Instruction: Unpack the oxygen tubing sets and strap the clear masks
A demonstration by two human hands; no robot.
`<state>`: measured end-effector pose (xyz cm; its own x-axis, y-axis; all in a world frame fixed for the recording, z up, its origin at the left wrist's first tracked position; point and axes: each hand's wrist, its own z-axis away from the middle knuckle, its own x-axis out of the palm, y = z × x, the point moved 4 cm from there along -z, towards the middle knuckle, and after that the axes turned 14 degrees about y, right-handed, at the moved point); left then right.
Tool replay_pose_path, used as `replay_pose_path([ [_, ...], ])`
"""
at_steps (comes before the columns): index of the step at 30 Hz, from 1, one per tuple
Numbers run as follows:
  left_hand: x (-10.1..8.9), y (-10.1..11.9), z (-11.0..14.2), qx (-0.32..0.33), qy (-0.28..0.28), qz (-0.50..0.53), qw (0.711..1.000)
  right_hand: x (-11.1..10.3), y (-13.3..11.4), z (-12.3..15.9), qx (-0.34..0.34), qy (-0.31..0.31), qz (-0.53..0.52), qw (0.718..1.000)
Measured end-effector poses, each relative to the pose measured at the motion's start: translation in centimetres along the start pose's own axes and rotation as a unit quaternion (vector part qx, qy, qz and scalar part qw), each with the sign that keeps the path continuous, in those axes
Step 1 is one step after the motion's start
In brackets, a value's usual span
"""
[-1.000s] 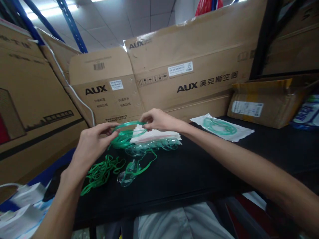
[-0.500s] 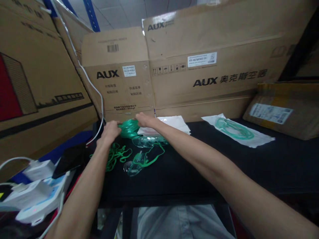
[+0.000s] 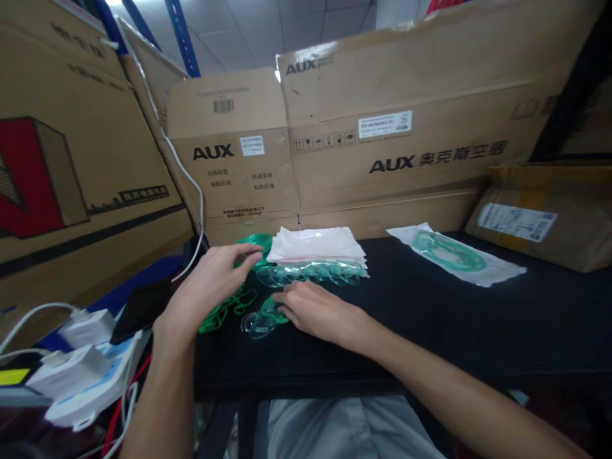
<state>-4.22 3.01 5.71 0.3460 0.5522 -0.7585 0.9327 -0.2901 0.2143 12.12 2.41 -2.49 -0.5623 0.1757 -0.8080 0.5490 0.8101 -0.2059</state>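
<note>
My left hand (image 3: 209, 285) hovers over the green elastic bands (image 3: 216, 314) with its fingers loosely apart, just short of the coil of green tubing (image 3: 255, 245) at the back of the black table (image 3: 430, 319). Nothing is in that hand. My right hand (image 3: 319, 310) lies low on the table, fingertips touching a clear mask with a green strap (image 3: 261, 320). Behind it a row of clear masks (image 3: 310, 273) lies under a stack of flat plastic bags (image 3: 315, 245).
A sealed bag with green tubing (image 3: 452, 255) lies to the right. AUX cardboard boxes (image 3: 382, 146) wall the back, and another box (image 3: 540, 217) sits at the right. White chargers, a power strip (image 3: 76, 370) and a dark phone (image 3: 141, 306) lie at the left.
Both hands have let go of the green tubing coil, which now rests at the back. My right hand has dropped onto the loose mask; my left has drawn back toward me.
</note>
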Motion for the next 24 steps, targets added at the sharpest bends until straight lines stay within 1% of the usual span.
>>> replay_pose_path([
  [2,0.5,-0.2,0.8,0.003,-0.018,0.024,1.000,0.8,0.0,0.5,-0.020,0.016,0.052,0.998],
  [3,0.6,-0.3,1.1,0.002,-0.021,0.037,0.999,0.8,0.0,0.7,-0.023,0.035,0.066,0.997],
  [5,0.8,-0.2,1.3,0.003,-0.020,0.067,0.998,-0.1,0.1,0.9,-0.001,0.092,0.056,0.994],
  [7,0.9,0.2,1.4,0.009,-0.015,0.100,0.995,-1.6,0.4,1.4,0.045,0.152,0.020,0.987],
  [10,1.3,1.3,1.4,0.015,-0.007,0.152,0.988,-3.8,1.4,2.5,0.116,0.248,-0.039,0.961],
  [12,1.9,2.0,1.4,0.007,-0.012,0.177,0.984,-4.6,2.4,3.3,0.150,0.308,-0.069,0.937],
  [14,3.1,2.5,1.5,-0.007,-0.043,0.198,0.979,-4.8,3.2,3.8,0.157,0.364,-0.085,0.914],
  [16,4.2,2.9,1.4,-0.021,-0.071,0.220,0.973,-4.7,3.6,4.1,0.139,0.406,-0.091,0.899],
  [18,5.0,2.9,1.1,-0.028,-0.060,0.239,0.969,-4.7,3.6,4.0,0.127,0.419,-0.106,0.893],
  [19,5.1,2.9,0.9,-0.030,-0.040,0.244,0.969,-4.7,3.5,4.0,0.134,0.414,-0.123,0.892],
  [21,5.0,2.7,0.6,-0.031,0.011,0.244,0.969,-4.9,3.5,4.0,0.173,0.398,-0.182,0.882],
  [22,4.9,2.6,0.5,-0.026,0.034,0.242,0.969,-5.0,3.6,4.0,0.199,0.393,-0.223,0.869],
  [24,4.6,2.7,0.5,-0.002,0.073,0.241,0.968,-5.1,3.9,4.3,0.246,0.391,-0.313,0.830],
])
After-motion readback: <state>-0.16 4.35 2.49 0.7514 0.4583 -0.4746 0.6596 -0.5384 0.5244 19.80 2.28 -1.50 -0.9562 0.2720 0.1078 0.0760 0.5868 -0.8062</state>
